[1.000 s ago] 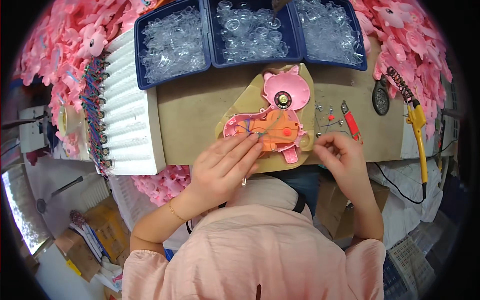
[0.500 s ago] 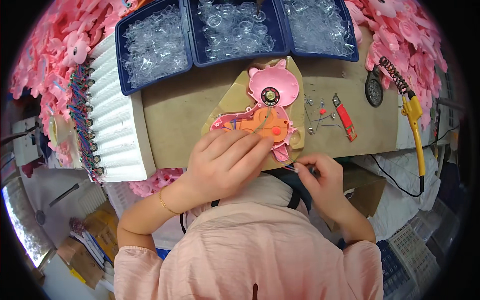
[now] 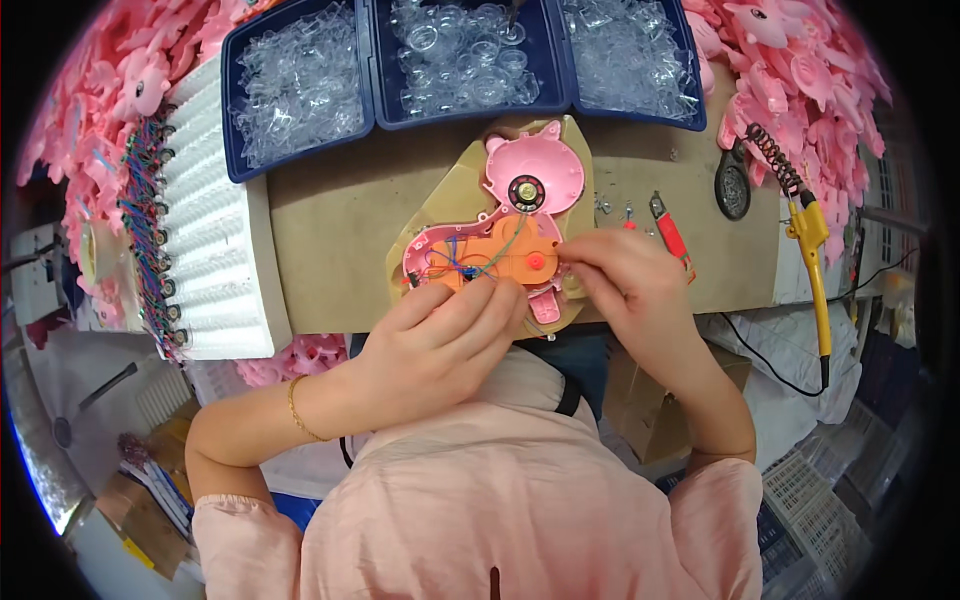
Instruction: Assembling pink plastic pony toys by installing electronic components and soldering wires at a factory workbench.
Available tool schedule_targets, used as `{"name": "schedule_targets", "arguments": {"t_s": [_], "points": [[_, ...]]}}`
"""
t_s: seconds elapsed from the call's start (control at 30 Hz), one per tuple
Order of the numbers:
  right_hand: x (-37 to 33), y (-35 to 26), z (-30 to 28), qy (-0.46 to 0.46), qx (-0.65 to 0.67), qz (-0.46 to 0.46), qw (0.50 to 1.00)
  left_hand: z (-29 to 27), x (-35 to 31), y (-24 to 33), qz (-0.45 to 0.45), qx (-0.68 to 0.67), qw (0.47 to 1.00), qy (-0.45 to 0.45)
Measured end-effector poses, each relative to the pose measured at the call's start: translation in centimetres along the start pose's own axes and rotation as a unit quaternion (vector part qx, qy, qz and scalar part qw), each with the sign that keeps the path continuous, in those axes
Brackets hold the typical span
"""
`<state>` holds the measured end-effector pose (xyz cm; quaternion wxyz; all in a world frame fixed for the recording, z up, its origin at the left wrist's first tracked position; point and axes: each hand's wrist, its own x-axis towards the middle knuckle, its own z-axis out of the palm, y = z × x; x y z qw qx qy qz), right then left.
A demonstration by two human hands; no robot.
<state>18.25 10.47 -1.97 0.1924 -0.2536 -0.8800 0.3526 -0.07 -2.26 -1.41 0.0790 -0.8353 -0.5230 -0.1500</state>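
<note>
A pink toy shell shaped like an animal lies open on a tan mat on the brown bench top. Inside it sit a round speaker, an orange inner part and thin coloured wires. My left hand rests on the near edge of the shell, fingertips pressing at the orange part. My right hand pinches at the right side of the orange part, fingers closed on something too small to make out.
Three blue trays of clear plastic pieces line the far edge. A white foam rack with wired parts stands left. A yellow soldering iron, a red-handled tool and a dark round stand lie right. Pink toy shells are heaped around.
My right hand has come up from the near bench edge to the right side of the toy. My left hand stays on the toy's near edge.
</note>
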Motion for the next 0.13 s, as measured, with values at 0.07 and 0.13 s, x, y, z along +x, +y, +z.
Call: {"name": "schedule_targets", "arguments": {"t_s": [0.07,0.13], "points": [[0.75,-0.92,-0.48,-0.015,0.063,0.087,0.994,0.05,0.04,-0.29,0.014,-0.003,1.0,0.002],[0.98,-1.01,-0.91,-0.04,0.111,0.174,0.978,0.22,0.18,-0.41,0.031,-0.007,0.999,0.007]]}}
